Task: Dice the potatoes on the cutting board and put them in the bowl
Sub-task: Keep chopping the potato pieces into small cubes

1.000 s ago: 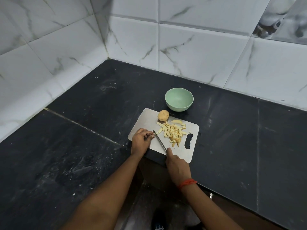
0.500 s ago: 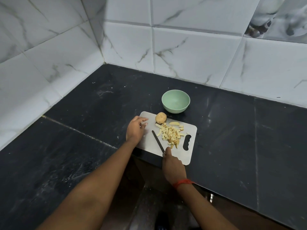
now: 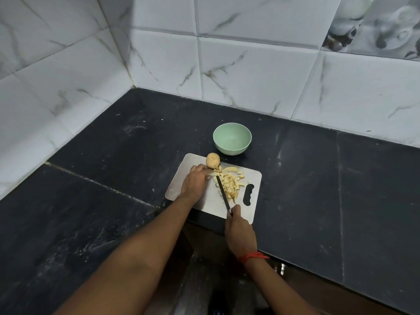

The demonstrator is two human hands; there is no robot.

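Right hand [image 3: 239, 231] gripped the knife [image 3: 222, 192], blade against the diced potato pile [image 3: 230, 183] on the cutting board [image 3: 180, 188]. Left hand [image 3: 195, 181] sat on pieces beside 1 whole potato [image 3: 213, 160], couldn't tell if it pinched any. Green bowl [image 3: 232, 142] sat just behind the board.

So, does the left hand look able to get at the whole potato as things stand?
Probably yes. The left hand is over the cutting board, right beside the whole potato, with nothing between them. The knife in the right hand is off to the side, along the diced pieces.
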